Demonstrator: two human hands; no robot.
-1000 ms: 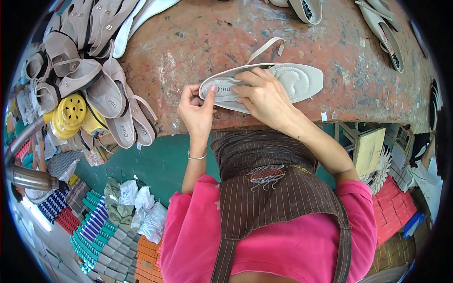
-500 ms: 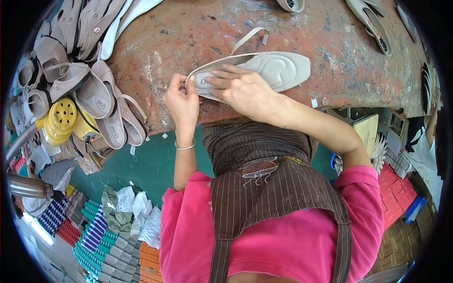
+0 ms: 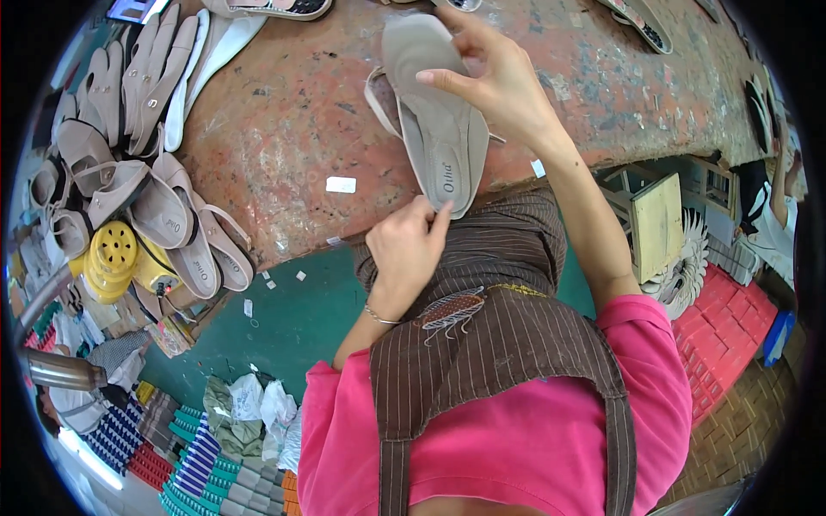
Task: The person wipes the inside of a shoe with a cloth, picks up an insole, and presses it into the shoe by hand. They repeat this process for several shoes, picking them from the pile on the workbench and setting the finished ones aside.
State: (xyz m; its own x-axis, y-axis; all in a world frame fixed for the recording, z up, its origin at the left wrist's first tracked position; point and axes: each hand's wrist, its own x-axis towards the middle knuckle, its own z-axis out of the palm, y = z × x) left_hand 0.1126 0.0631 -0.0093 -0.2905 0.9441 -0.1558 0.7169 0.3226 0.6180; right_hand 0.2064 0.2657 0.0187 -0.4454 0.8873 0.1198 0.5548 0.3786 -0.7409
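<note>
A beige flat shoe (image 3: pixel 443 129) lies at the table's near edge, its rounded heel toward me and its squared toe pointing away. A pale insole lines it, and a thin ankle strap (image 3: pixel 379 105) loops out on its left side. My left hand (image 3: pixel 406 243) pinches the heel end, thumb on the insole. Over the toe, my right hand (image 3: pixel 492 77) has its thumb and forefinger spread wide. The thumb lies across the front of the shoe, while the other fingers are partly hidden or blurred.
Several beige strapped shoes (image 3: pixel 163 211) are heaped on the left beside a yellow device (image 3: pixel 114 258). A white label (image 3: pixel 341 184) lies on the worn reddish table (image 3: pixel 284 129). More shoes (image 3: pixel 641 24) sit along the far side. Red crates (image 3: pixel 723 335) stand at lower right.
The shoe has turned so its toe points away instead of right. My left hand has moved right and nearer with the heel; my right hand has gone from the insole to the toe.
</note>
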